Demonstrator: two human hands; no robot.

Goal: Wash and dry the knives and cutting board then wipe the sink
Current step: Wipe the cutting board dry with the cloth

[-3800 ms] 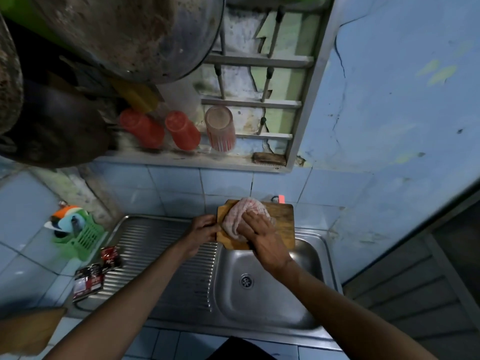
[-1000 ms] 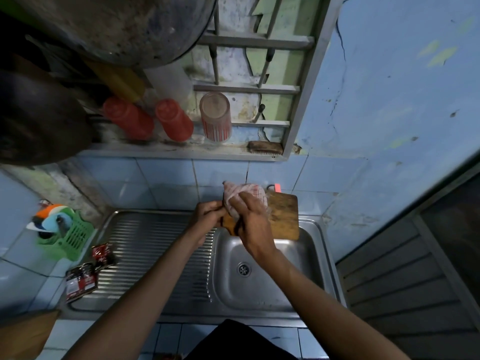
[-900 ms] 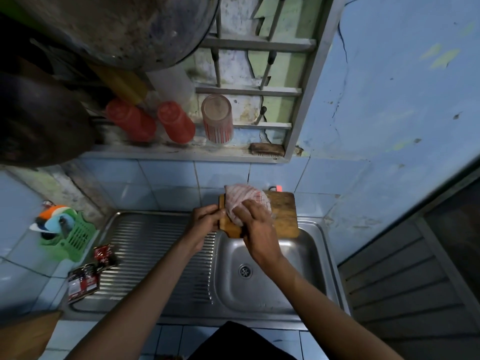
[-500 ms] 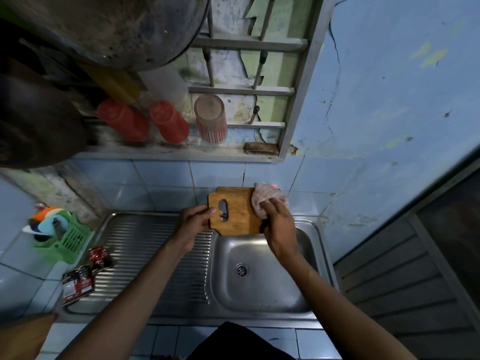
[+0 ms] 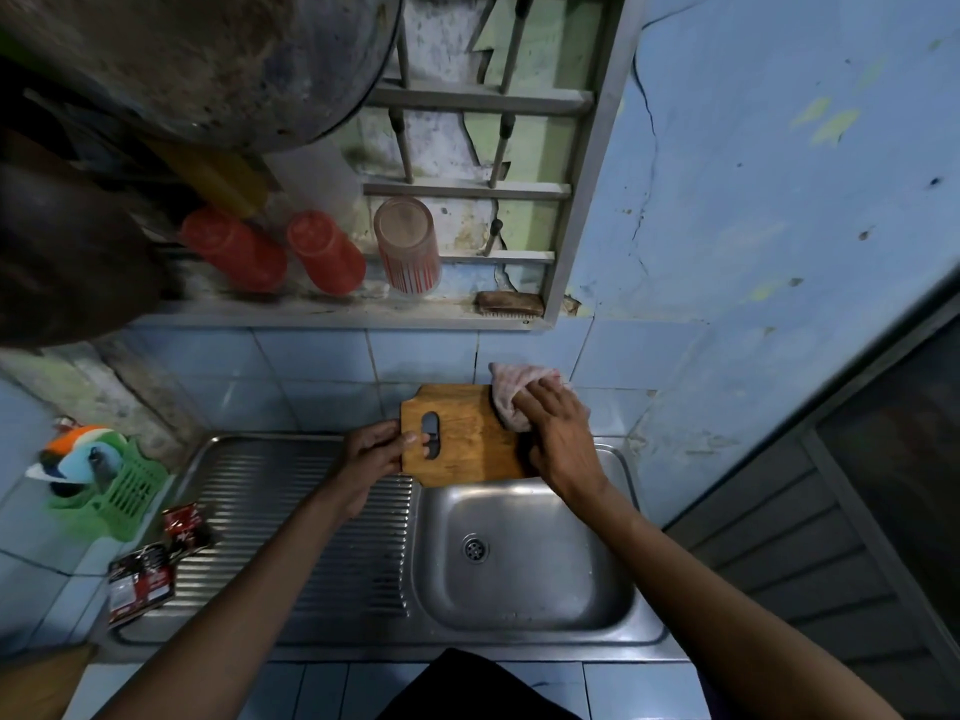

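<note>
A wooden cutting board (image 5: pixel 470 439) with a slot handle is held above the back edge of the steel sink (image 5: pixel 524 563). My left hand (image 5: pixel 376 452) grips the board's left end, thumb beside the slot. My right hand (image 5: pixel 558 433) presses a pale pink cloth (image 5: pixel 511 394) against the board's right end. The basin with its drain (image 5: pixel 474 548) lies just below. No knives are in view.
The ribbed drainboard (image 5: pixel 291 517) lies left of the basin, with red sachets (image 5: pixel 150 563) at its left edge. A green basket (image 5: pixel 111 491) of sponges stands further left. On the window ledge stand two red cups (image 5: pixel 324 252), a striped glass (image 5: pixel 408 246) and a brush (image 5: pixel 509 304). Pots hang at upper left.
The cloth and my right hand have slid from the board's left part to its right end, uncovering the slot handle. My left hand still holds the left end.
</note>
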